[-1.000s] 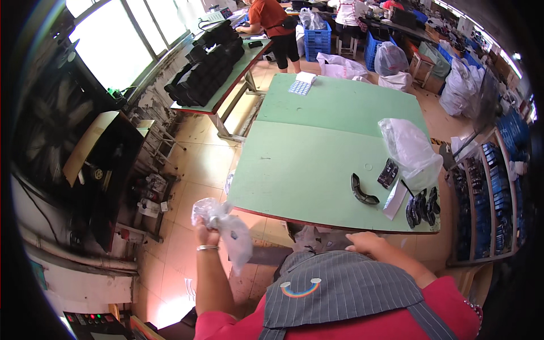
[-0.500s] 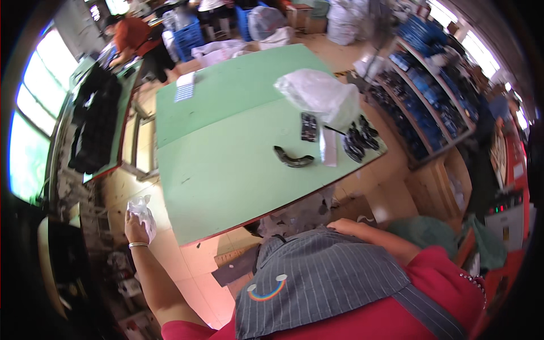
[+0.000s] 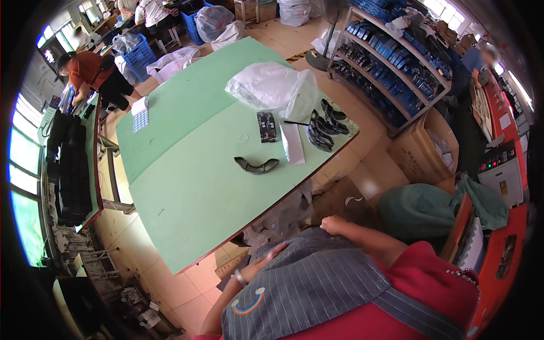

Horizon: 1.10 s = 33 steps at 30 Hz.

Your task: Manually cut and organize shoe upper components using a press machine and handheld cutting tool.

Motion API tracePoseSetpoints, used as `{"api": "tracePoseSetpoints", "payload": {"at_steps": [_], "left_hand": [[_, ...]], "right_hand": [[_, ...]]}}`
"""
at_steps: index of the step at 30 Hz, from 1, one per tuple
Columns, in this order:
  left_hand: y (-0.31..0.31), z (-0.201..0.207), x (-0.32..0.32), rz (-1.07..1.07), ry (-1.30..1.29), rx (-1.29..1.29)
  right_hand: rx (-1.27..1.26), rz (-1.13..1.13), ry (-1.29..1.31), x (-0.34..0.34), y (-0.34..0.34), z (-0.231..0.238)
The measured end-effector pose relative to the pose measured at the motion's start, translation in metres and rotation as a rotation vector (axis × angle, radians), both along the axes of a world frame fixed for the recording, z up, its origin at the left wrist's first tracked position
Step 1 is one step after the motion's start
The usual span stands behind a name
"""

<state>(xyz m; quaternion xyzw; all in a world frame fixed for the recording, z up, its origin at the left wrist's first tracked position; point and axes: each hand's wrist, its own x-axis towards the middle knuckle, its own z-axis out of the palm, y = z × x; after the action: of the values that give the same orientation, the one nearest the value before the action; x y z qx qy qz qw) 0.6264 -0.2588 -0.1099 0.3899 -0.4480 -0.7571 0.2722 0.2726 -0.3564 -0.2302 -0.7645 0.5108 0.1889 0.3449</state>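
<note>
My left hand (image 3: 267, 262) lies against the front of my grey striped apron (image 3: 317, 277), fingers stretched out, with nothing seen in it. At the apron's right edge my right hand (image 3: 335, 225) is closed; whatever its fingers hold, if anything, is hidden. Both hands are off the green table (image 3: 187, 192). On its top, nearest to me, lies a curved black part (image 3: 256, 165). Beyond it are a dark patterned packet (image 3: 266, 127), a folded white paper (image 3: 292, 144) and a cluster of similar curved black parts (image 3: 324, 129) near the right corner.
A large clear plastic bag (image 3: 269, 88) covers part of the table's far side. To the right stand a rack (image 3: 391, 71) of blue and black parts, a cardboard box (image 3: 419, 150) and a green sack (image 3: 416, 209). A person in orange (image 3: 90, 71) bends over a side bench at left.
My left hand has come in from beyond the table's left edge to my apron. The crumpled clear plastic it held is no longer in it. My right hand stays at the apron.
</note>
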Motion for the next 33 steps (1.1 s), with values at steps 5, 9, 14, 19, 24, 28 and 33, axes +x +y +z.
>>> {"api": "tracePoseSetpoints", "payload": {"at_steps": [5,9,14,19,24,28,33], "left_hand": [[-0.006,0.082,0.037,-0.222,-0.286,0.280],[-0.022,0.108,0.030,0.172,-0.106,-0.062],[-0.090,0.207,-0.038,0.623,0.416,-0.236],[-0.179,0.271,-0.080,0.400,0.575,-0.525],[-0.199,0.263,-0.116,0.673,0.676,-0.627],[-0.208,0.263,-0.104,0.608,0.737,-0.602],[-0.202,0.261,-0.107,0.614,0.755,-0.653]], "right_hand": [[-0.047,-0.288,-0.356,0.010,-0.058,-0.015],[-0.098,-0.337,-0.475,0.064,-0.160,-0.010],[-0.265,-0.466,-0.593,0.142,-0.292,0.001],[-0.284,-0.621,-0.263,0.206,-0.367,0.000],[-0.279,-0.644,0.000,0.231,-0.384,0.010],[-0.152,-0.703,-0.164,0.240,-0.380,0.019],[-0.148,-0.616,-0.661,0.221,-0.380,0.000]]}}
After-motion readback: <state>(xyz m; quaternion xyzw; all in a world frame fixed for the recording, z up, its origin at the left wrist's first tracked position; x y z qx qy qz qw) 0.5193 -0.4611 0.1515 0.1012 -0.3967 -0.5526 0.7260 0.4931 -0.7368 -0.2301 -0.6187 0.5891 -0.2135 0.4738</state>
